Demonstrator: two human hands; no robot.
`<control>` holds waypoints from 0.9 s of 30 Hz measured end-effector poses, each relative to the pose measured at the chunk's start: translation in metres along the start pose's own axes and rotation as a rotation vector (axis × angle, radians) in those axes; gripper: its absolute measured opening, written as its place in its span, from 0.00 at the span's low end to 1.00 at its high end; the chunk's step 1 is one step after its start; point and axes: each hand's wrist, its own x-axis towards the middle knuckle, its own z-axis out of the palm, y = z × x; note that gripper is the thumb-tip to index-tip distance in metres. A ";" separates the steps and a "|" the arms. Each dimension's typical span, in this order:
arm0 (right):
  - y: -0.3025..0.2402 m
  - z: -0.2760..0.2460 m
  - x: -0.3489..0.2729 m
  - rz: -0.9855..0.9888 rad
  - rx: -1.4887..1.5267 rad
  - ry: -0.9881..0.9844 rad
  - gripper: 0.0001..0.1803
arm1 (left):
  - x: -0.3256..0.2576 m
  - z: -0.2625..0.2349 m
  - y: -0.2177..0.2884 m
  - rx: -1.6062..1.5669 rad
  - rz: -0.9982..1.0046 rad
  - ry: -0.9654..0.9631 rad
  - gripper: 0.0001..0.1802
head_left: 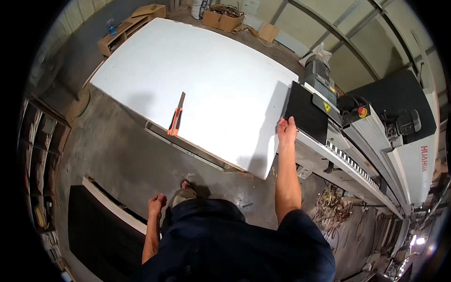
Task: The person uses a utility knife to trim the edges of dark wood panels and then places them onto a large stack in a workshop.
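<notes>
My right hand point(286, 131) reaches forward and grips the near left corner of a black panel point(305, 110). That panel lies along the feed side of a long machine point(366, 141), its far edge beneath the motor housing. Down at my left side, my left hand point(157, 203) is curled closed, with nothing visible in it. A utility knife point(175, 121) with an orange and black handle rests near the front edge of the white-topped table point(211, 70), its blade pointing away from me.
A dark panel with a pale edge point(103, 225) stands low at my left, near shelving point(40, 160). Cardboard boxes point(221, 19) and a wooden crate point(129, 30) sit beyond the table. Tangled strip scraps point(331, 207) cover the floor beside the machine, which carries a red button point(362, 112).
</notes>
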 end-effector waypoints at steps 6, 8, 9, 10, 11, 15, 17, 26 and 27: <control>0.043 -0.005 -0.116 0.182 -0.202 -0.162 0.10 | -0.030 0.150 0.157 0.210 0.239 -0.549 0.15; 0.064 0.008 -0.149 0.183 -0.199 -0.144 0.10 | -0.023 0.198 0.177 0.347 0.269 -0.654 0.17; 0.075 0.006 -0.157 0.191 -0.188 -0.168 0.09 | -0.031 0.225 0.186 0.269 0.282 -0.718 0.18; 0.084 0.012 -0.166 0.218 -0.185 -0.175 0.09 | -0.040 0.249 0.193 0.194 0.299 -0.784 0.19; 0.091 0.020 -0.176 0.287 -0.131 -0.156 0.09 | -0.043 0.269 0.195 0.137 0.275 -0.803 0.20; 0.109 -0.003 -0.189 0.463 -0.154 -0.181 0.06 | -0.044 0.320 0.178 0.134 0.310 -0.789 0.22; 0.108 -0.005 -0.198 0.496 -0.165 -0.162 0.07 | -0.040 0.324 0.168 0.145 0.281 -0.654 0.17; 0.067 -0.046 -0.179 0.122 -0.797 -0.465 0.13 | 0.005 0.311 0.198 0.240 0.429 -0.494 0.13; 0.062 -0.053 -0.171 -0.079 -0.890 -0.389 0.13 | 0.010 0.313 0.204 0.280 0.449 -0.456 0.13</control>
